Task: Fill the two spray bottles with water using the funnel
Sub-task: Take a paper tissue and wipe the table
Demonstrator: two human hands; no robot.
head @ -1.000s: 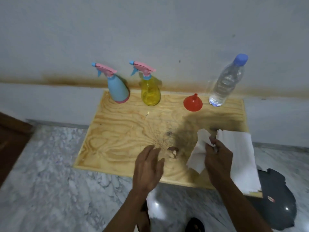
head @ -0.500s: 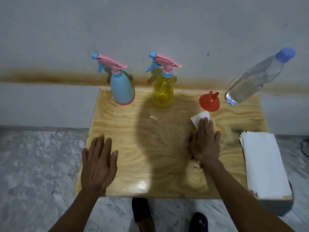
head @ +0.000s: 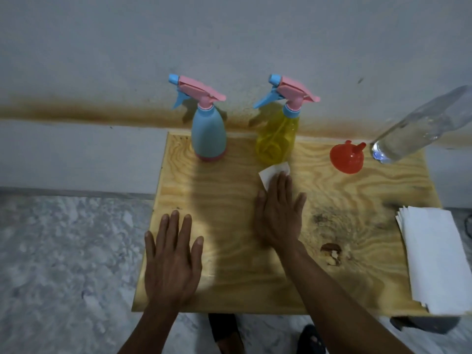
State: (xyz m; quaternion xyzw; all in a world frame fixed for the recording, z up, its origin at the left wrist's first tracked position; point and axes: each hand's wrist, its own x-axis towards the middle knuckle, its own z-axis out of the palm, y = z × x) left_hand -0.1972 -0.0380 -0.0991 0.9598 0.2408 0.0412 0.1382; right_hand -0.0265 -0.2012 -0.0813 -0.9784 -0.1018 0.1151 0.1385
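Our right hand [head: 278, 215] lies flat on a tissue [head: 273, 172], left hand [head: 173, 261] flat & empty on the worktop [head: 332, 205]; funnel [head: 347, 158] looks light, stiff plastic, so we'd pinch its rim.

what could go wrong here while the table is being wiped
1. The right hand presses a tissue right in front of the yellow spray bottle; a push further forward could knock it over.
2. The funnel lies loose on the wooden table beside the water bottle; a wide swipe might send it off the edge.
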